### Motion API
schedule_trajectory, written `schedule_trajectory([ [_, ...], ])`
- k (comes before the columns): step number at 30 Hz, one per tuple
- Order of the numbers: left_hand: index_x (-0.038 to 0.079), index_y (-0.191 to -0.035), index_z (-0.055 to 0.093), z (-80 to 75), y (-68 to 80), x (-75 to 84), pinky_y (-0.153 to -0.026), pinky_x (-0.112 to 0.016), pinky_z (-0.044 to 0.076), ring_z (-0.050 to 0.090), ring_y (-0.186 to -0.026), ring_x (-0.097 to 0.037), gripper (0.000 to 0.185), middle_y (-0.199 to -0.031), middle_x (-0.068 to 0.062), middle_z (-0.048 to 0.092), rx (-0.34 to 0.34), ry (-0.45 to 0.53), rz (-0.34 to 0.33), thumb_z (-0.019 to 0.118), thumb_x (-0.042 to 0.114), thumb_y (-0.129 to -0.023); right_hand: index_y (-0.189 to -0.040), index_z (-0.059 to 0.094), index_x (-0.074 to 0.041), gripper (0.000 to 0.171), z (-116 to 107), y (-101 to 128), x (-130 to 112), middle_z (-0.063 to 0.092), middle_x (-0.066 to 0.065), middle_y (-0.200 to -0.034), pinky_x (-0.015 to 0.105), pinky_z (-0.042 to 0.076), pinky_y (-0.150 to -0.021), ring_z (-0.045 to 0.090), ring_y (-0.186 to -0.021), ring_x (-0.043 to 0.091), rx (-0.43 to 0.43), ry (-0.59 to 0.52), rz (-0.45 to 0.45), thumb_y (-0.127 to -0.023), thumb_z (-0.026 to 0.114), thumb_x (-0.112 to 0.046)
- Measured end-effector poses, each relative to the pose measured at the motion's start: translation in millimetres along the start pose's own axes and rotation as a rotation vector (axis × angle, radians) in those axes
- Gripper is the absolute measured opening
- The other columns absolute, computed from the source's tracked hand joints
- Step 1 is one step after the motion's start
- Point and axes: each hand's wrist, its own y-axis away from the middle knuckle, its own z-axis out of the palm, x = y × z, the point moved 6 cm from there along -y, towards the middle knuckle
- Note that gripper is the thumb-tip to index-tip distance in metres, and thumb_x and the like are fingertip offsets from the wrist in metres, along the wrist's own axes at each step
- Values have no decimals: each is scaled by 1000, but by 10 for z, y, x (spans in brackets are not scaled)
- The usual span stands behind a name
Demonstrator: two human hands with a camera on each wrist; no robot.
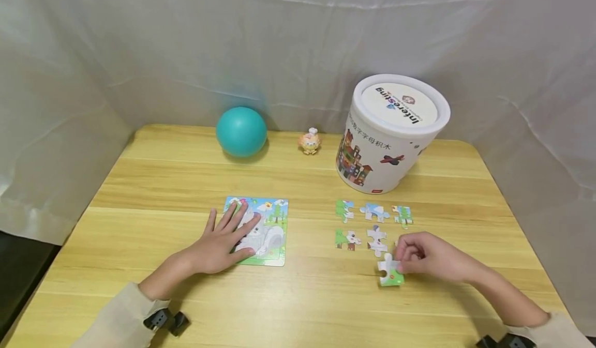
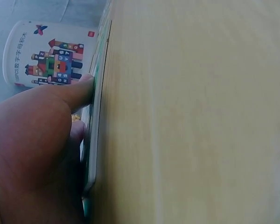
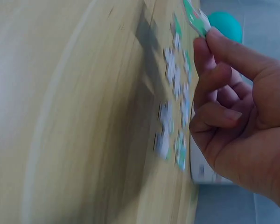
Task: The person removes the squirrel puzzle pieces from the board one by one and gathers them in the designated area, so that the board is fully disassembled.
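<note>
Now the right hand (image 1: 430, 259) pinches one green-and-white puzzle piece (image 1: 389, 271) at the table (image 1: 139, 193); five loose pieces (image 1: 372, 224) lie beyond it. Left hand (image 1: 219, 242), fingers spread, presses one puzzle board (image 1: 272, 229).

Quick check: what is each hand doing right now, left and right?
Left hand: open, flat on the puzzle board.
Right hand: pinching a puzzle piece.

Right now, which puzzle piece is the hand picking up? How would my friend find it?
Find the big white tub at the back right of the wooden table. Five loose pieces lie in front of it. Nearer the person, the right hand pinches the puzzle piece, white with a green edge: the only one held.
</note>
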Motion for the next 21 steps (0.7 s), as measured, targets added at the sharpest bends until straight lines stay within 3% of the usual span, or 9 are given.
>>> schedule_trajectory([
  [7,15,-164,23,5,-5,-7,-112,-73,-11,-7,-154,-45,73,-168,-23,1,27,24,24,54,44,-105,-93,63,-8,10,-88,335,236,55,13,-68,30,38,-50,47,-63,2,-23,-5,-64,-92,73,-8],
  [15,15,-164,22,5,-7,-17,-113,-72,-11,-7,-154,-44,72,-169,-22,0,13,9,10,53,44,-105,-93,64,-12,12,-116,485,432,62,-7,-73,26,44,-53,51,-66,-2,0,39,-15,-91,76,-13],
  [21,15,-164,22,21,-6,-21,-112,-73,-11,-6,-154,-45,73,-168,-24,1,36,22,34,53,44,-105,-94,63,-9,13,-141,475,466,62,-7,-77,26,44,-57,53,-68,3,57,108,-1,-92,75,-12],
])
